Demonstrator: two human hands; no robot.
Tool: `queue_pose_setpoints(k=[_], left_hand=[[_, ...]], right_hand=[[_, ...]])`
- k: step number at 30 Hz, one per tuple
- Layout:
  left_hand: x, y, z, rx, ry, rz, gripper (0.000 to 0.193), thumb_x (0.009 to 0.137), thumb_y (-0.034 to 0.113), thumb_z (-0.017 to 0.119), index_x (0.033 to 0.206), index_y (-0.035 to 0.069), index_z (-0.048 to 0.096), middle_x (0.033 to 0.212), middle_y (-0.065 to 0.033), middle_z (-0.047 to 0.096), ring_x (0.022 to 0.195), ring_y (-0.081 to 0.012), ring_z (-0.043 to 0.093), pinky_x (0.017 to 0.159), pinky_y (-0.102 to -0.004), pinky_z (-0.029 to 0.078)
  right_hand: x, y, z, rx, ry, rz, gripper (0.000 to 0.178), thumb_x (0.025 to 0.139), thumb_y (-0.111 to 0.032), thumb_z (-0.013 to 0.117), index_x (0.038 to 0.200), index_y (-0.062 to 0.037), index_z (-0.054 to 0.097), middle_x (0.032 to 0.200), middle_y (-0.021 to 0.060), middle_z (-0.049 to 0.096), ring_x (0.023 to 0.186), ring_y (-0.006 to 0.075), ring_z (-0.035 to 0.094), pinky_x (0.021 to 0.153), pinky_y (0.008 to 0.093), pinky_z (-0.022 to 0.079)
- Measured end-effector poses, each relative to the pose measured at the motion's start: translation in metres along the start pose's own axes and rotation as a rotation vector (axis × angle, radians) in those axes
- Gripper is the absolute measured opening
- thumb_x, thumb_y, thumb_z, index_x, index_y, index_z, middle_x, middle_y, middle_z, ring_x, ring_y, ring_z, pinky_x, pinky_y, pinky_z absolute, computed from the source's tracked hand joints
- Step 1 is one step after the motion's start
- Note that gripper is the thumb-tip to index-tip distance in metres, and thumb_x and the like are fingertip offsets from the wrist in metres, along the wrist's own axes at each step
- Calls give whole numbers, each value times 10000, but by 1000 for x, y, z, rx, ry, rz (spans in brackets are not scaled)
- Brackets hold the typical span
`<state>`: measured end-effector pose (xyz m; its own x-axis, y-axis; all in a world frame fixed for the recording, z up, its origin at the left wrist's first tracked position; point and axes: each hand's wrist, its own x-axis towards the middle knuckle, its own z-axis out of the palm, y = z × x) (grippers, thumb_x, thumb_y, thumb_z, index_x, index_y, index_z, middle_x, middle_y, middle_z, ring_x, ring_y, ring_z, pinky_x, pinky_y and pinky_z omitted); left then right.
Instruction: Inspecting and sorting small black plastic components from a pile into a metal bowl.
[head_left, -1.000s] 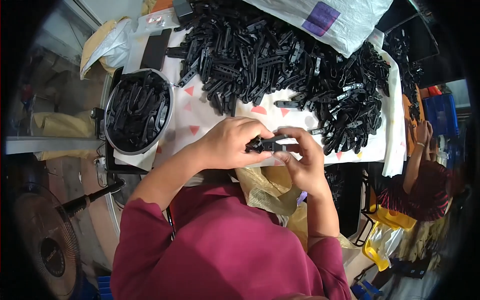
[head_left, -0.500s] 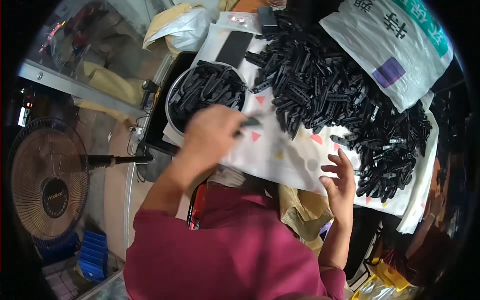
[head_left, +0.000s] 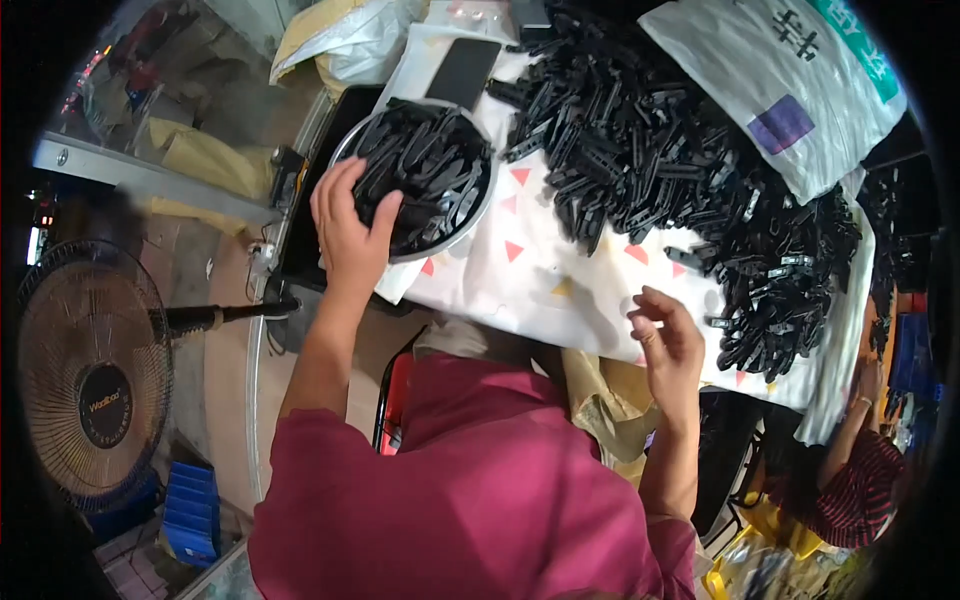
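A round metal bowl (head_left: 484, 213) at the left of the table is heaped with narrow black plastic pieces (head_left: 425, 165). My left hand (head_left: 350, 222) is at the bowl's near left rim, its fingers and thumb spread apart over the edge, with nothing visible in it. Above the table's front edge, my right hand (head_left: 672, 340) is loosely curved, thumb and fingers apart, and I see nothing between them. It is nearest to a pile of slim dark clip-like parts (head_left: 775, 320), some with shiny metal bits. Behind that, a larger heap of black plastic pieces (head_left: 625, 140) spreads across the table.
A patterned white cloth (head_left: 480, 290) covers the table. A dark phone (head_left: 465, 72) lies behind the bowl, and a white woven sack (head_left: 790, 110) rests at the back right. At left stands a fan (head_left: 95, 390). Another person's striped sleeve (head_left: 865, 490) shows at far right.
My left hand has moved left, from the bowl's right front, where a blurred dark piece was at its fingers, to the left rim. My right hand's fingers have curled slightly.
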<state>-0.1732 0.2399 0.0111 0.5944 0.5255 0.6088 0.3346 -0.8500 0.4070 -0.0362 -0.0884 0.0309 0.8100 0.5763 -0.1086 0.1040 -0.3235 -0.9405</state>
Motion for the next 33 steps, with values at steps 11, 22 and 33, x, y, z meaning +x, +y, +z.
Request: queue_pose_setpoints(k=[11,22,33], left_hand=[[-15,-10,5,-176,304,-257,335,892,182,492,1161,-17,473,1241,-167,433,1158,-312,405,998,-391,292],[-34,29,1,-285,491,56,502,927,345,281,1160,-67,449,1255,-218,426,1208,-367,366,1011,-477,260],[-6,65,9,81,19,250,668,862,577,372,1253,40,432,1331,-188,373,1275,-413,271,1027,-571,145]], right_hand=[[80,-25,111,306,-192,158,334,889,-118,529,1177,34,455,935,123,587,673,154,595,540,248,495],[125,-37,160,534,-219,316,418,811,-50,499,1211,22,402,793,126,585,521,170,582,403,271,498],[86,-34,146,746,-88,293,347,787,36,418,1133,3,435,822,126,579,456,181,542,336,250,467]])
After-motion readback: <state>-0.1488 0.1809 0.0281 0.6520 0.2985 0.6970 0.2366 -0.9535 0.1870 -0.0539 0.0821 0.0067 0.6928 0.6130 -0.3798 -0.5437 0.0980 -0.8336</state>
